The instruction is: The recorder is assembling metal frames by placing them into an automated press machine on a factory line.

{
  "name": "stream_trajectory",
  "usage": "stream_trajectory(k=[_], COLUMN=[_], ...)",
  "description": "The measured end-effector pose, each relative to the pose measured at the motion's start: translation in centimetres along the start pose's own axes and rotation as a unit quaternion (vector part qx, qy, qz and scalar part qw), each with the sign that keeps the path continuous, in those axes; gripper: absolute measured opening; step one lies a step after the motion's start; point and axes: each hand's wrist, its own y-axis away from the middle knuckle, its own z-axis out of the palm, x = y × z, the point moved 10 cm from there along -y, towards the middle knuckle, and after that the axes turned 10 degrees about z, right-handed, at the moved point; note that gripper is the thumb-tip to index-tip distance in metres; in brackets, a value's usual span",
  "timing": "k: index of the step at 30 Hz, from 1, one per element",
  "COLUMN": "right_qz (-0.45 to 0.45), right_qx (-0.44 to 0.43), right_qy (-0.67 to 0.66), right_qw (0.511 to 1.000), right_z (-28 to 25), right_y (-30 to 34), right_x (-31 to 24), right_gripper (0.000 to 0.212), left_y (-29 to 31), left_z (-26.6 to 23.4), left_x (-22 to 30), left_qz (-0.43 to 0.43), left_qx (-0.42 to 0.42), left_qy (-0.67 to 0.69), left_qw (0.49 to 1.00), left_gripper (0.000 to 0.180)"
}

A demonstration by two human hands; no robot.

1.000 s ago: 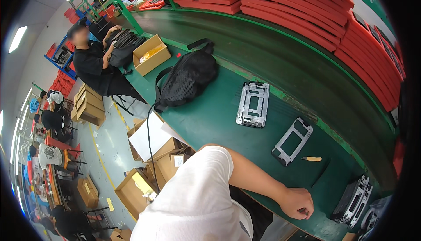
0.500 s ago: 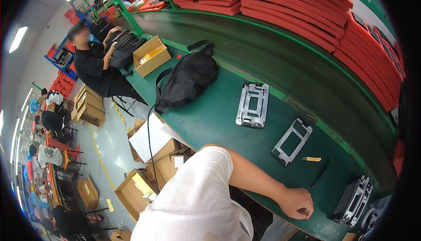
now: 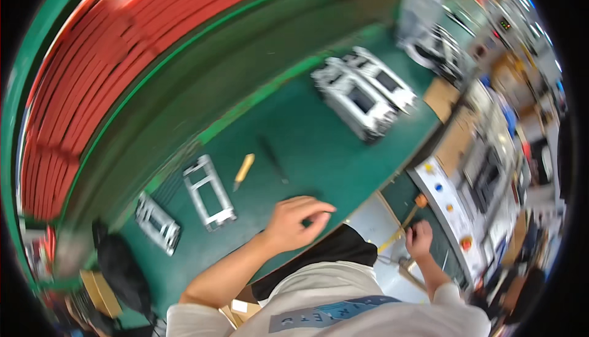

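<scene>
My left hand [image 3: 296, 224] hovers at the green table's [image 3: 294, 128] front edge, fingers curled toward the thumb; nothing shows in them. Lower right, beside a white panel with coloured buttons [image 3: 446, 217], my right hand [image 3: 419, 239] hangs loosely closed, somewhat blurred, apparently holding nothing. Left of my left hand lies a silver rectangular frame [image 3: 219, 218], with a second frame [image 3: 167, 236] farther left. A yellow-handled craft knife [image 3: 245, 168] and a thin dark tool [image 3: 273, 160] lie beyond the hand. Two stacks of silver frames, a nearer one [image 3: 343, 90] and a farther one [image 3: 383, 67], stand toward the far right.
Red trays or sheets [image 3: 92, 61] are piled on the shelf behind the table. A black bag [image 3: 123, 269] and an open cardboard box [image 3: 101, 294] are at lower left. A clear plastic bag [image 3: 422, 6] stands at the far end. An orange knob [image 3: 421, 200] is close to my right hand.
My view has swung to the right, bringing the frame stacks and button panel into sight. My right hand now shows; the left stays curled. The frames and knife appear to lie where they were.
</scene>
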Motion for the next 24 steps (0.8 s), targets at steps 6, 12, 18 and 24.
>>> stream_trajectory(k=[6, 12, 18, 24], right_qz=[0.013, -0.032, -0.115, -0.156], right_qx=[0.002, -0.001, 0.057, 0.027], right_qy=[-0.011, -0.003, 0.064, 0.044], right_qw=[1.0, 0.999, 0.99, 0.986], right_z=[-1.1, 0.7, -1.9, -0.7], right_y=[-0.1, 0.3, 1.4, 0.9], right_x=[-1.0, -0.2, -4.6, -5.2], right_gripper=[0.016, 0.014, 0.024, 0.036], left_y=[0.0, 0.8, 1.4, 2.1], left_z=[0.5, -0.6, -0.5, -0.2], left_x=[-0.6, -0.4, 0.5, -0.3], left_qz=[-0.019, 0.004, 0.089, 0.047], left_qx=[-0.008, 0.011, 0.077, 0.057], left_qy=[-0.004, 0.018, 0.025, 0.025], left_qw=[1.0, 1.0, 0.993, 0.997], left_gripper=[0.013, 0.01, 0.009, 0.012])
